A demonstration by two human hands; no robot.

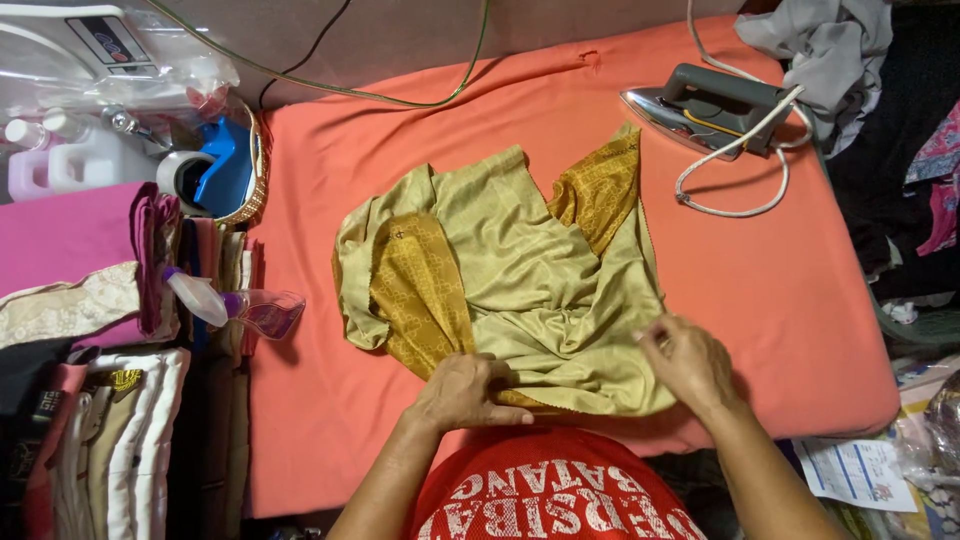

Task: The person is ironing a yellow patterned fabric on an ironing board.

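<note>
Centrally, one crumpled gold garment [520,285] lies on a coral ironing pad [780,290]. Left hand [465,392] presses flat on its near hem; right hand [687,362] pinches the edge. Electric iron [705,108] rests well apart.

A crumpled olive-gold satin garment with patterned mustard panels [500,285] is spread on the salmon-pink padded desk [790,290]. Its near hem is pressed flat by the left hand [465,392] and pinched by the right hand [688,360]. A grey-handled steel iron [705,110] is rested at two o'clock.
</note>
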